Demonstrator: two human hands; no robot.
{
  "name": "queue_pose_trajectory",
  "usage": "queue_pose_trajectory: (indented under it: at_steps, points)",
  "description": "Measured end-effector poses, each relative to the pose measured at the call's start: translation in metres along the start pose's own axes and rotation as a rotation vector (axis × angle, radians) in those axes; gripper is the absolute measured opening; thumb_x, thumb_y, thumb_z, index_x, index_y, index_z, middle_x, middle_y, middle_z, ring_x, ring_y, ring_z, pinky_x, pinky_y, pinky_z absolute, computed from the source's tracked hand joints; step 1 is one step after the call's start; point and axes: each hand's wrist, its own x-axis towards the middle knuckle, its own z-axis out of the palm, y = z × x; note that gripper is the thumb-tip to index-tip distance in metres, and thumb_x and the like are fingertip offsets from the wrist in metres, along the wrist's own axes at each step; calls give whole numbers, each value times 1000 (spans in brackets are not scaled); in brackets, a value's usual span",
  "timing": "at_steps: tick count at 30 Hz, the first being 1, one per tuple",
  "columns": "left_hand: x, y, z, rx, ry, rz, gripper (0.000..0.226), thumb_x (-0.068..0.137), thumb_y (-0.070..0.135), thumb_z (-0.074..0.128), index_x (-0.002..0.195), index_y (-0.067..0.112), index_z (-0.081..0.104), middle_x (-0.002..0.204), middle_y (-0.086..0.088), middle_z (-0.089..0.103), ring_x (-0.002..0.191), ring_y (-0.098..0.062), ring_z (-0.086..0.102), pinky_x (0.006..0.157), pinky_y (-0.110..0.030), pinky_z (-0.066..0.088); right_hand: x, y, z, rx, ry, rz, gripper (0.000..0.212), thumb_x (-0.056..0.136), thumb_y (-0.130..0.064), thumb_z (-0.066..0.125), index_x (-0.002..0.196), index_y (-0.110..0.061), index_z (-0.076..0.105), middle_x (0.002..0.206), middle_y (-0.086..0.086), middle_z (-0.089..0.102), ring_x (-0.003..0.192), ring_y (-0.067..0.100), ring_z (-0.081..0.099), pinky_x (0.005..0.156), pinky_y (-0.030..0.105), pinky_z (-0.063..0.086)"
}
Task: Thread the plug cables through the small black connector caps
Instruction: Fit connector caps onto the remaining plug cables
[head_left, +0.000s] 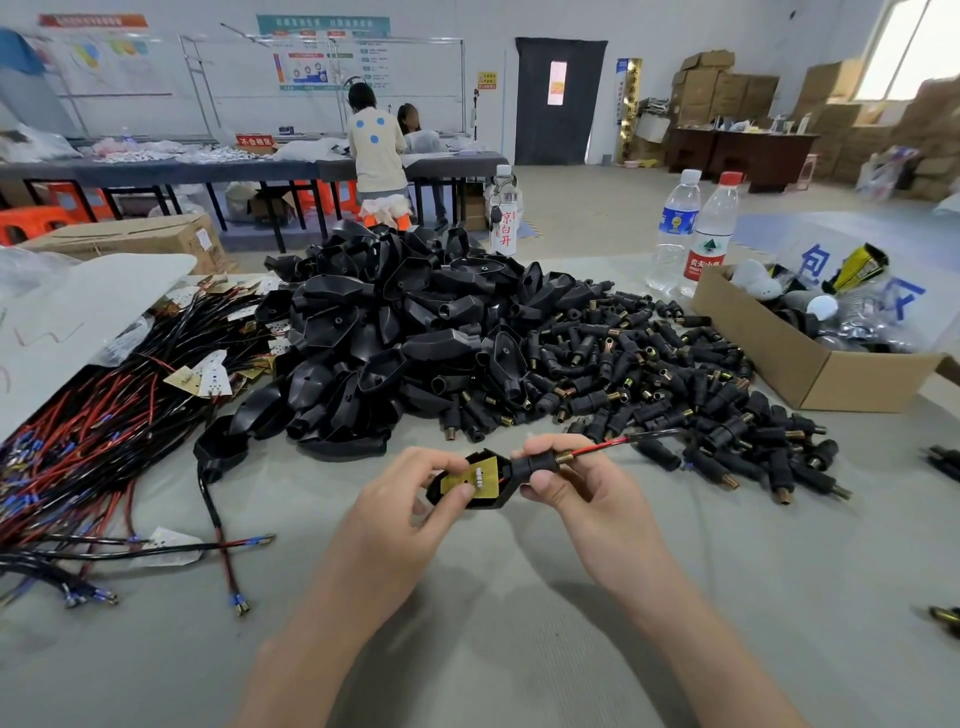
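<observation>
The connector cap (535, 466) sits on the red-and-black cable (602, 446), pinched by the right hand (574, 480). The left hand (410, 499) grips the housing (500, 500) with its circuit board (467, 480), which touches the cap. Both hands are over bare table (519, 597), on the near side of the housing pile (384, 332). Right of the pile, a cardboard box (872, 382) holds what look like bulbs (758, 278).

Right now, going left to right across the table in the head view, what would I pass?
A tangle of red and black wires → pile of bigger black plug shells → heap of small black caps → open cardboard box.
</observation>
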Motion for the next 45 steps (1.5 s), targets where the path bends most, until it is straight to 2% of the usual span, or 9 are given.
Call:
queue_pose_trajectory:
  at_steps: [8,11,15,22,25,34,39,41,45]
  points:
    - [1,3,0,241,-50,136,24,91,37,67,114,33,69,120,31,52,106,5,53,81,-14,41,-8,-2,6,-142,-40,-91,45,94,0,61,102,-44,66,102,-15,72,101,5,67,85,10,46]
    - [-1,2,2,317,-44,175,24,91,38,66,114,29,70,117,25,57,104,-2,57,80,-22,48,-7,0,7,-170,-54,-76,43,94,-1,62,103,-43,66,101,-14,72,101,7,67,86,14,47]
    - [-3,4,3,354,42,296,30,98,42,48,115,25,67,118,19,57,102,-5,59,71,-29,54,-3,4,5,-80,-11,-18,45,96,1,59,99,-42,67,101,-7,73,99,16,68,92,33,54]
    - [1,5,2,480,217,405,31,103,33,46,97,18,73,93,6,58,78,-14,53,58,-31,51,-1,5,5,69,-21,59,31,96,5,56,101,-24,67,102,0,75,96,19,69,89,30,57]
    - [2,6,4,357,225,326,32,101,35,46,94,19,73,84,9,57,74,-14,48,62,-33,49,-1,6,6,122,-23,67,34,96,7,56,100,-25,68,105,2,74,92,26,61,91,33,57]
    - [0,15,10,-38,207,27,10,98,31,61,99,41,63,97,27,60,95,-7,59,78,-11,42,-1,6,7,255,-27,130,40,96,8,55,97,-28,73,109,4,74,97,26,62,86,28,56]
    - [2,15,13,-179,248,-48,11,94,32,61,97,42,63,105,19,56,103,-11,60,81,-22,48,-1,4,8,428,-1,202,26,96,8,53,106,-12,66,106,6,75,100,19,72,84,26,57]
    - [3,13,9,-352,167,-133,11,92,39,60,101,43,65,104,13,64,91,-12,68,72,-24,53,-1,3,9,488,1,234,26,95,10,52,106,-10,65,106,7,75,101,19,71,84,26,57]
    - [5,8,7,-485,-3,-212,18,91,45,57,101,38,70,67,-7,68,55,-21,62,52,-35,50,0,-1,9,525,-26,294,27,95,9,52,114,-6,62,107,9,74,102,18,70,85,25,57]
